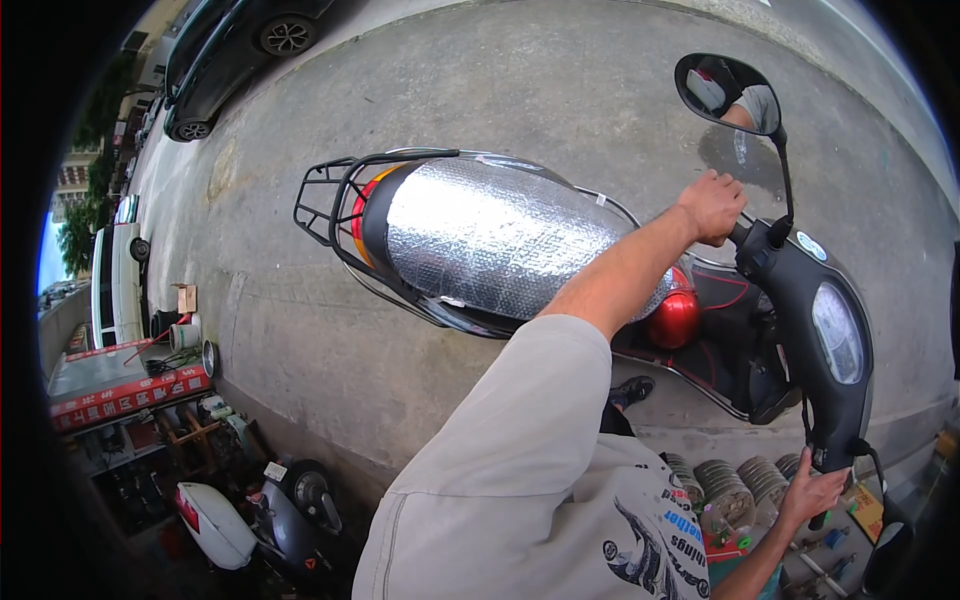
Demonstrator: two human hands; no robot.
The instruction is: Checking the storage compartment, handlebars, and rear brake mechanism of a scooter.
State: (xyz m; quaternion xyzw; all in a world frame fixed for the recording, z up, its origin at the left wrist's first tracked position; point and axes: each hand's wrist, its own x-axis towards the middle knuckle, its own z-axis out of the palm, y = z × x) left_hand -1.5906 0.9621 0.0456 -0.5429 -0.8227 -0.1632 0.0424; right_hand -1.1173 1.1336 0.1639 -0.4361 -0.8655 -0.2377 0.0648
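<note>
A black scooter (830,290) stands across the view with its front to the right. Silver bubble foil (480,235) covers its long seat. My left arm stretches over the front of the seat, and my left hand (712,207) is wrapped round the far handlebar grip, which it mostly hides. At the near end of the handlebar, my right hand (812,490) closes on the other grip, its thumb up against the bar. A glossy red rounded thing (675,315) sits just ahead of the seat. The far mirror (728,93) rises beyond my left hand.
A black rack (325,200) juts from the scooter's tail. Behind are a dark car (240,55), a white van (118,285) and a red-edged stall table (130,385). A grey-and-white scooter (270,520) stands lower left. Several coiled bundles (720,490) lie near my right arm.
</note>
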